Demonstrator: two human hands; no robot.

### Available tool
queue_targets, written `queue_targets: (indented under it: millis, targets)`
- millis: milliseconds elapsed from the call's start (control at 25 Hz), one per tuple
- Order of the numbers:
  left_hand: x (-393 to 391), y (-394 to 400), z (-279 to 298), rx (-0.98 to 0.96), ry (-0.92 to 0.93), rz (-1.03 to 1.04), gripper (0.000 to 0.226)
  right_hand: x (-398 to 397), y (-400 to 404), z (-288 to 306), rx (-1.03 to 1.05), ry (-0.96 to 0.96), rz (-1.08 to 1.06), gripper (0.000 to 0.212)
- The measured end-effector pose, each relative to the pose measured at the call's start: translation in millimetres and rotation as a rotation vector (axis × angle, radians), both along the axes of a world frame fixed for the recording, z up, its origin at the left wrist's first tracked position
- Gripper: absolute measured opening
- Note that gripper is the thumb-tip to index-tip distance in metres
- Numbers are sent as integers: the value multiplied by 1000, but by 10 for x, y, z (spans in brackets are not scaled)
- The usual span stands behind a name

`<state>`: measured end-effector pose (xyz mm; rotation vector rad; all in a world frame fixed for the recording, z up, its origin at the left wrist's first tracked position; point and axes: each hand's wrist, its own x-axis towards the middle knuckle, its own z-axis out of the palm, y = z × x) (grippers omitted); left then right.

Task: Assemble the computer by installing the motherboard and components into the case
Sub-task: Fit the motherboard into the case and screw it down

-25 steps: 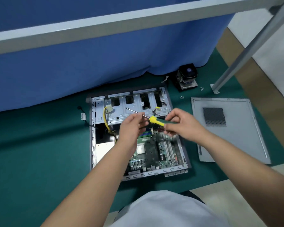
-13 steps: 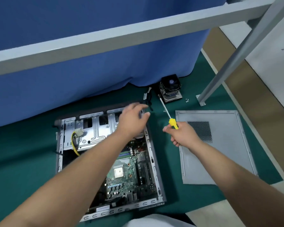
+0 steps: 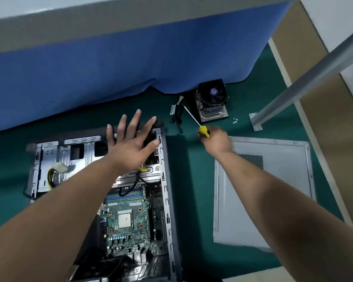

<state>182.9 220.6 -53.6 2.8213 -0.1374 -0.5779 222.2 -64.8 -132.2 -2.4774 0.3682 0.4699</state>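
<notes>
The left hand is spread flat, fingers straight and apart, over the far end of the open computer case, above its metal drive bay; whether it touches the metal cannot be told. The right hand is curled round the yellow handle of a screwdriver, whose shaft points away toward a cooler fan standing by the blue curtain. The motherboard lies inside the case, its square processor showing in the middle. A bundle of loose cables lies just beside the screwdriver shaft. A grey side panel lies flat on the green tabletop under the right forearm, and a few small screws sit near a slanted metal post.
</notes>
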Motion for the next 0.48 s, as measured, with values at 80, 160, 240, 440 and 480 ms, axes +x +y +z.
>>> queue_targets:
  millis: [80,160,240,440,480]
  targets:
    - [10,-3,-9,12,18,1,64,36,16,-116,5,-21,-7,24]
    - [18,-8,-12,8,25,-1,63,32,11,-187,11,-39,-29,24]
    - [36,-12,-4,-1,39,-2,62,46,16,-220,-2,-36,-33,24]
    - [32,-33,16,18,53,7,63,71,49,-229,-109,12,26,20]
    - [35,-30,18,17,56,8,63,68,59,-230,-120,16,33,20]
